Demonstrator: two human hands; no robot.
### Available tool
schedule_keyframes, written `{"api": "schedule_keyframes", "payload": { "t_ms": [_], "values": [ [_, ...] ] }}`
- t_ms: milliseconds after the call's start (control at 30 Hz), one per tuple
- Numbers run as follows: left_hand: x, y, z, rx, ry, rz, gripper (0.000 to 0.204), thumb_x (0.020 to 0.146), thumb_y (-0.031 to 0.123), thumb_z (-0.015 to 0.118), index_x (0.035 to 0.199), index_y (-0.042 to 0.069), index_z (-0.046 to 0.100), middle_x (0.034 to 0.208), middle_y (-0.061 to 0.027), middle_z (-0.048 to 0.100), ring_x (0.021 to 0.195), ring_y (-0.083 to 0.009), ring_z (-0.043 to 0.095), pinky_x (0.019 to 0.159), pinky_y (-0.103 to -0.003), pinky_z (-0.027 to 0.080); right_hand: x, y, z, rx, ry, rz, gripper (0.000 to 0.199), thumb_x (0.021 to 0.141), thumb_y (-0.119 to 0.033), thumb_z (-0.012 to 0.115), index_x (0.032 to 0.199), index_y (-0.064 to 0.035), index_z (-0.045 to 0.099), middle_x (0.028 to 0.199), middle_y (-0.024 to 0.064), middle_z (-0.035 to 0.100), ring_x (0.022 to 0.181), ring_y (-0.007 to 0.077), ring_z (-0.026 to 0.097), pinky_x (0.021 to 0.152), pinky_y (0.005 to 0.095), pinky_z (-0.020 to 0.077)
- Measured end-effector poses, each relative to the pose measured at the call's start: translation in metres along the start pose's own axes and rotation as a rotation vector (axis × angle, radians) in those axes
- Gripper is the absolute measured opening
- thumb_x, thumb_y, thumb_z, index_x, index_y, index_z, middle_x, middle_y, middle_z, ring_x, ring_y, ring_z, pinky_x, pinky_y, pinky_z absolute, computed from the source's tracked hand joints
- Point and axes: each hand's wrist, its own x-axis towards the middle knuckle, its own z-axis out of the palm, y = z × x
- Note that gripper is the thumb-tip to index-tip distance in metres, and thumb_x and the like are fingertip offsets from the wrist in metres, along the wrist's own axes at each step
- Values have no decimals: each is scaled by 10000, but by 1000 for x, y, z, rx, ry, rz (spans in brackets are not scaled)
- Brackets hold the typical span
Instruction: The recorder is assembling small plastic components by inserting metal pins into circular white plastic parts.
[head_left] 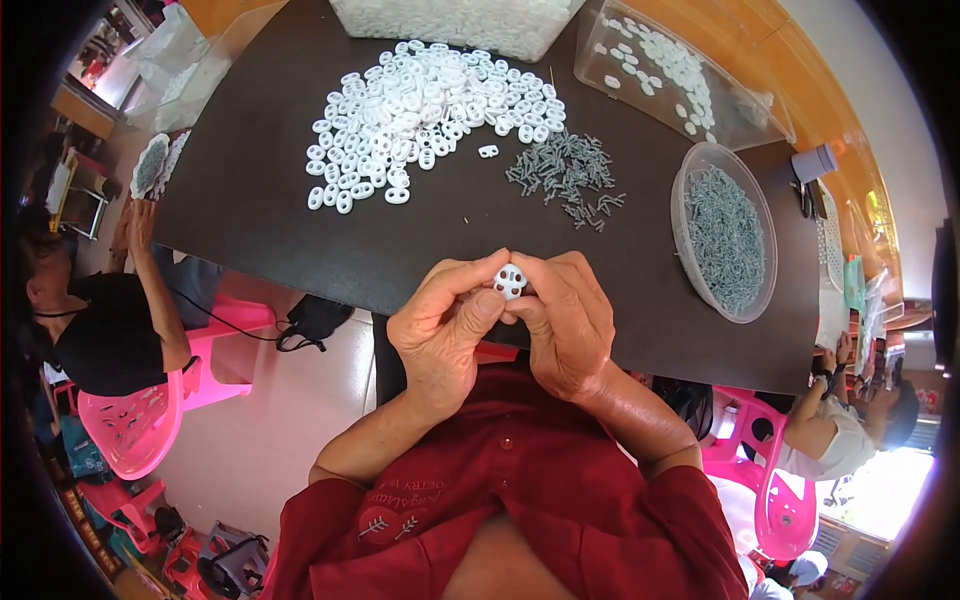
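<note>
Both my hands meet at the near edge of a dark table. My left hand and my right hand pinch one small white plastic piece with holes between thumbs and fingertips. Farther out on the table lies a broad heap of the same white pieces. To its right is a loose pile of small grey pins.
A round clear tub of grey pins stands at the right. Clear trays with white pieces sit at the back. Other people sit at left and lower right on pink plastic chairs.
</note>
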Motion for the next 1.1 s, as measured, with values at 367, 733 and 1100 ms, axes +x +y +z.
{"api": "schedule_keyframes", "payload": {
  "t_ms": [367, 733, 1100],
  "values": [
    [-1, -5, 0, 63, 37, 61, 229, 877, 27, 606, 1093, -44, 624, 913, -93, 595, 716, -113, 581, 633, -208, 491, -2, 3, 8, -53, 67, -114, 295, 741, 33, 657, 1028, 70, 596, 847, 132, 633, 651, 240, 561, 558, 310, 456],
    [-3, -3, 7, 130, 96, 98, 208, 899, 113, 604, 1049, -30, 612, 878, -40, 573, 786, -96, 504, 730, -219, 405, -4, 0, 9, -49, 71, -74, 268, 747, 28, 657, 1005, 73, 600, 871, 139, 635, 663, 249, 569, 560, 313, 466],
    [-5, -11, 14, 195, 128, 194, 194, 933, 115, 551, 1053, -35, 574, 850, -42, 562, 739, -83, 492, 682, -215, 408, 0, -1, 11, -117, 108, -103, 285, 719, 53, 654, 998, 65, 600, 858, 130, 631, 646, 246, 570, 542, 309, 464]
  ]
}}
